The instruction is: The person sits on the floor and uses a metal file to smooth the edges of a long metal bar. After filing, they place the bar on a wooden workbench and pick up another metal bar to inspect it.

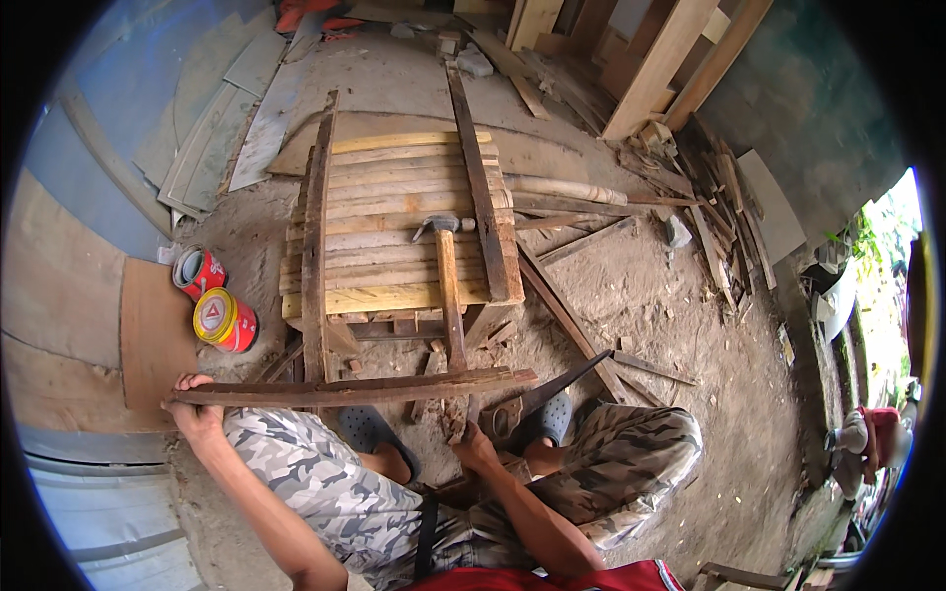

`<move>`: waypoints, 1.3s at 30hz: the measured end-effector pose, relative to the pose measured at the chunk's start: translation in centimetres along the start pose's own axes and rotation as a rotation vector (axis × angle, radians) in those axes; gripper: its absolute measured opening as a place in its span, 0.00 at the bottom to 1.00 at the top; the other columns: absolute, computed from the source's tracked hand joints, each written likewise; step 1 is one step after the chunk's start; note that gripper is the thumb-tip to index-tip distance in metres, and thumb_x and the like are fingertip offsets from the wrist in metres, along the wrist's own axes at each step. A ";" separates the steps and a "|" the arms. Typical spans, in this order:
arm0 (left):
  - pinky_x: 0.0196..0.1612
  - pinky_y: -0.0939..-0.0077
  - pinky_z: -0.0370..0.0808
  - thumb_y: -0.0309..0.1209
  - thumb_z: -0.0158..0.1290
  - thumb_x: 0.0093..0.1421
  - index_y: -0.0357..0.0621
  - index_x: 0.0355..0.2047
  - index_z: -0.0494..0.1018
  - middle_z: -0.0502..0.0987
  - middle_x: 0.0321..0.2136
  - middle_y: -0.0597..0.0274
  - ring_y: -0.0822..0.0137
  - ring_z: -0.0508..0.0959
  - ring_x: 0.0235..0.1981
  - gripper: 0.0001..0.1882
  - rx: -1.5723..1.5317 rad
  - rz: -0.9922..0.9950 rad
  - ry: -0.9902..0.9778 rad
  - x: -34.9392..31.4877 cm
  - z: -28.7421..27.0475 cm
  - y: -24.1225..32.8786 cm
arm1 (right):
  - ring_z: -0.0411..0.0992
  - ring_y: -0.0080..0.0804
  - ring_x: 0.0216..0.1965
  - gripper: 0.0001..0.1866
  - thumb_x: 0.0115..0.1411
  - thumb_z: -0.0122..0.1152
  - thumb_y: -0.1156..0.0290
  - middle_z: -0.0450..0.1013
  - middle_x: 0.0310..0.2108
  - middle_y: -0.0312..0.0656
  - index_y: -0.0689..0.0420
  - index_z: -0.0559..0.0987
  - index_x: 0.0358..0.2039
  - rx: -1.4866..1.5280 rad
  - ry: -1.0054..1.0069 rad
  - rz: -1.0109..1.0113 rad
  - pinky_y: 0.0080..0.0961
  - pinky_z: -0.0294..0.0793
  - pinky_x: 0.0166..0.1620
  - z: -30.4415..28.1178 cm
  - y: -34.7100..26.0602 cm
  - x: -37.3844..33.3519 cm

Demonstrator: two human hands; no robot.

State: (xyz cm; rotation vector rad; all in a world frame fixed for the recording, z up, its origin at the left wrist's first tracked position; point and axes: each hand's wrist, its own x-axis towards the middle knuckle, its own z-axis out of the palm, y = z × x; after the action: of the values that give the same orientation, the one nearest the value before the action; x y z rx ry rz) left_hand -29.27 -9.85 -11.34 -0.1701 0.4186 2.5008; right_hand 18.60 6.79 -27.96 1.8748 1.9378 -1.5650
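Observation:
My left hand (197,409) is closed around the left end of a long, dark wooden strip (345,391), which lies level above my knees. Just below the strip, my right hand (476,449) grips a narrow piece of wood (463,416); its lower part is hidden. To the right of that hand is a handsaw (552,388), its blade pointing away to the right. A claw hammer (448,281) rests on a slatted wooden panel (394,258), handle toward me. Two dark battens, one on the left (317,227) and one on the right (477,187), lie across the slats.
Two red paint cans, one uncovered (199,273) and one yellow-lidded (227,321), stand left of the panel. Scrap boards (709,227) are piled along the right wall. Loose timber (572,325) lies near my right knee. Sheets (207,148) lean at the left.

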 end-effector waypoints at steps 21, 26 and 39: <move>0.37 0.68 0.77 0.65 0.34 0.65 0.42 0.23 0.69 0.74 0.22 0.62 0.66 0.74 0.26 0.37 0.021 0.042 0.107 0.2 -1.2 -0.2 | 0.76 0.36 0.41 0.28 0.71 0.46 0.69 0.74 0.46 0.48 0.64 0.58 0.68 1.324 0.163 -0.573 0.36 0.80 0.40 -11.9 -11.4 -7.1; 0.38 0.68 0.78 0.47 0.44 0.69 0.41 0.25 0.69 0.74 0.23 0.61 0.65 0.75 0.26 0.23 -0.108 -0.101 -0.053 2.3 -2.8 1.3 | 0.76 0.35 0.45 0.27 0.70 0.52 0.73 0.74 0.50 0.48 0.66 0.61 0.66 1.270 0.075 -0.638 0.37 0.80 0.45 -15.5 -12.8 -9.6; 0.42 0.69 0.75 0.54 0.42 0.72 0.47 0.38 0.71 0.73 0.31 0.66 0.68 0.72 0.31 0.23 0.394 0.259 0.145 -2.3 5.9 -5.7 | 0.77 0.34 0.48 0.26 0.66 0.56 0.79 0.74 0.54 0.52 0.64 0.65 0.64 1.239 0.145 -0.704 0.32 0.82 0.49 -18.6 -14.6 -11.3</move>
State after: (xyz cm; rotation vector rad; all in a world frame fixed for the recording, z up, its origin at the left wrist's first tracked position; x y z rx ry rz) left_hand -24.28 -4.64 -6.75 -0.1464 1.0397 2.6011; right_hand 21.56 13.67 -2.89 1.4825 1.9154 -3.5192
